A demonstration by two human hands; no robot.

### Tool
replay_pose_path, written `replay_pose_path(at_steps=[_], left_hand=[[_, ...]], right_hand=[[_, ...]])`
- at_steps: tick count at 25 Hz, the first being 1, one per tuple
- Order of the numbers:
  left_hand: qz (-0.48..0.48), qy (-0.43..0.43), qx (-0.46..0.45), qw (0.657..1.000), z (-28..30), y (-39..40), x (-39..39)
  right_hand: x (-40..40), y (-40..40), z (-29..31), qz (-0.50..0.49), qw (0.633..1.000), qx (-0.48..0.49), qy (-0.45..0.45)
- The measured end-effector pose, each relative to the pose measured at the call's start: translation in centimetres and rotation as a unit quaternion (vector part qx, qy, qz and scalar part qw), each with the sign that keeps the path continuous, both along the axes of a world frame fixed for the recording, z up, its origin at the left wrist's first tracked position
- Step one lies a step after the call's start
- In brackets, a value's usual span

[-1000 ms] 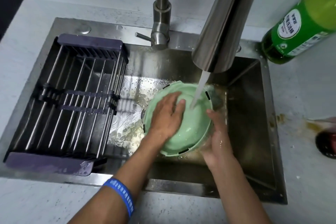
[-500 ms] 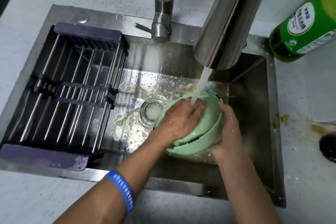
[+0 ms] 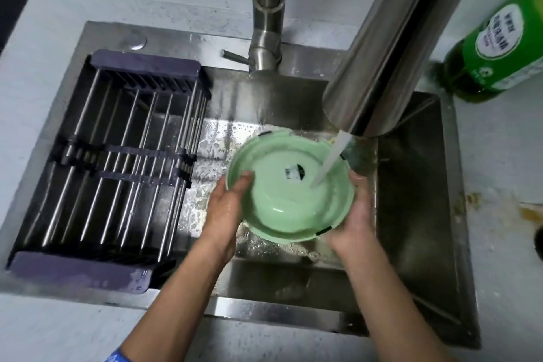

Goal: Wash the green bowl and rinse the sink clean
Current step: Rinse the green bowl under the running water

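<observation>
The green bowl [image 3: 282,200] is held over the steel sink [image 3: 417,185] with its underside up, a small label showing at its middle. Water runs from the tap spout [image 3: 390,47] onto the bowl's right side. My left hand [image 3: 224,209] grips the bowl's left rim, fingers curled over the edge. On the right rim sits my right hand [image 3: 352,214], holding it from the side. Foam and bits of residue lie on the wet sink floor around the bowl; the drain is hidden under it.
A dark drying rack [image 3: 117,161] with metal bars fills the sink's left half. A green detergent bottle [image 3: 499,41] stands on the counter at the back right. Brown stains [image 3: 467,200] mark the right counter, with a dark object [image 3: 539,244] at the frame edge.
The bowl has been turned over from tilted on its side to underside up. My left hand moved from inside the bowl to its left rim. The water now strikes the base.
</observation>
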State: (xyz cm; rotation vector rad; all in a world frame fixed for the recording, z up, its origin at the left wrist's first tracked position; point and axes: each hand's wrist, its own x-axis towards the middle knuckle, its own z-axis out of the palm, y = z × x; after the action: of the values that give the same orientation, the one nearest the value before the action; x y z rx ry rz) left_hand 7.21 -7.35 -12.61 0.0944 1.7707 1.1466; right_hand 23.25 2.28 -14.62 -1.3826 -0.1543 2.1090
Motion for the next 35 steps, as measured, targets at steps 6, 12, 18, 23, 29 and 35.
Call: replay_pose_path(at_steps=[6, 12, 18, 23, 29, 35], left_hand=[[0.053, 0.122, 0.152, 0.979, 0.9, 0.5, -1.9], [0.136, -0.148, 0.028, 0.979, -2.4, 3.1, 0.9], [0.012, -0.249, -0.026, 0.968, -5.3, 5.9, 6.5], [0.101, -0.313, 0.128, 0.936, -2.5, 2.4, 4.7], [0.151, -0.137, 0.135, 0.97, -1.3, 2.4, 4.1], [0.159, -0.276, 0.176, 0.932, -3.7, 0.7, 4.5]], right_hand=[[-3.7, 0.2, -0.9, 0.045, 0.996, 0.04, -0.065], [-0.2, 1.5, 4.6, 0.096, 0.937, 0.244, -0.231], [1.0, -1.9, 10.2, 0.221, 0.777, 0.413, -0.421], [1.1, -3.8, 4.3, 0.373, 0.484, 0.574, -0.546], [0.9, -4.3, 1.3, 0.387, 0.434, 0.655, -0.483], [2.7, 1.5, 4.2, 0.142, 0.89, 0.232, -0.367]])
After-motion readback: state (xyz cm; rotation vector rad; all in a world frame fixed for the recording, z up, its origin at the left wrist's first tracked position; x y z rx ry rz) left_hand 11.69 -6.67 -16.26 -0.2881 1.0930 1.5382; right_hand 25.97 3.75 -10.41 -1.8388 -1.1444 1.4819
